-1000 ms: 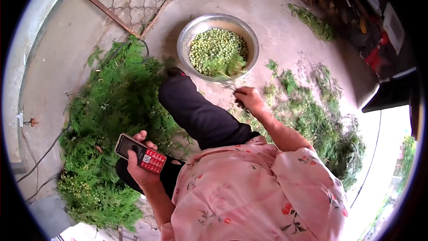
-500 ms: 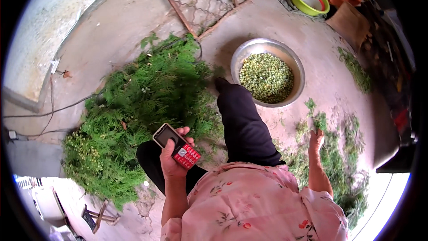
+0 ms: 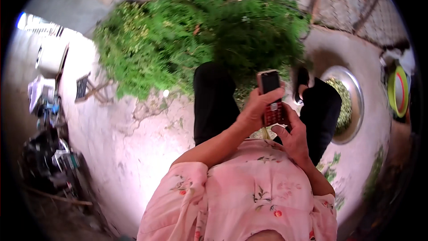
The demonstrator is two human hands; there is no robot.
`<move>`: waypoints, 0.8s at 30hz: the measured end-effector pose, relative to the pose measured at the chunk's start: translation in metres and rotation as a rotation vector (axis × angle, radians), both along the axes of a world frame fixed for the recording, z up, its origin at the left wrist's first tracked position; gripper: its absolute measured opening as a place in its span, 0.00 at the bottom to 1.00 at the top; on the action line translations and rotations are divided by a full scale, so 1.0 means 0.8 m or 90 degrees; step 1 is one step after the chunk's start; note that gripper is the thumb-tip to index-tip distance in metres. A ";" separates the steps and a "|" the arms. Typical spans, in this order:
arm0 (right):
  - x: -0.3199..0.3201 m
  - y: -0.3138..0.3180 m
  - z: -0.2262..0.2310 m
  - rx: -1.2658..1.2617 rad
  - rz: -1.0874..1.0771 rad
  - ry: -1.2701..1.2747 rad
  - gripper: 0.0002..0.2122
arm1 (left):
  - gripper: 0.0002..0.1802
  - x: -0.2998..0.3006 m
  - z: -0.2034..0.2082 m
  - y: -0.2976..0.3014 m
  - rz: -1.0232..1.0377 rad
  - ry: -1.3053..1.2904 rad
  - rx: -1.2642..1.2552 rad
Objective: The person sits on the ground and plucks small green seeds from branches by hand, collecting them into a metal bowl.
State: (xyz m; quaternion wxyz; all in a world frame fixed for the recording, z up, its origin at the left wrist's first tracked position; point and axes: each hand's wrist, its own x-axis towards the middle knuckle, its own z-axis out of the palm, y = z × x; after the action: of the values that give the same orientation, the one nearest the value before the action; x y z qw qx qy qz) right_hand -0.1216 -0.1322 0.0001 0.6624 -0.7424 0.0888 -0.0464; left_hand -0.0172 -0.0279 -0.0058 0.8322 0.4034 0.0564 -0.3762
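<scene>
Right hand point(image 3: 295, 136) had moved to phone point(image 3: 273, 114), grip unclear; left hand point(image 3: 257, 108) held it, long axis fore-and-aft, screen point(image 3: 269, 81) end away from torso point(image 3: 263, 178).

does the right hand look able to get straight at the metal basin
Probably not straight: the right leg in black trousers lies between the right hand and the metal basin, though reaching over it seems possible.

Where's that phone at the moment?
In the head view, the phone is just right of centre, gripped in the left hand between the dark-trousered legs, with the right hand beside its lower end.
</scene>
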 end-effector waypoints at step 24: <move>0.131 0.049 0.025 0.020 0.163 0.154 0.25 | 0.45 0.049 0.021 0.070 0.100 -0.210 0.018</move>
State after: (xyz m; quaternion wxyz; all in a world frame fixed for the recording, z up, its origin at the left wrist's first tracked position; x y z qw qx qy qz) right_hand -0.0166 -0.0929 0.0201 0.6589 -0.7374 0.0733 0.1291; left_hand 0.0216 0.0283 0.0110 0.8512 0.4657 -0.0444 -0.2379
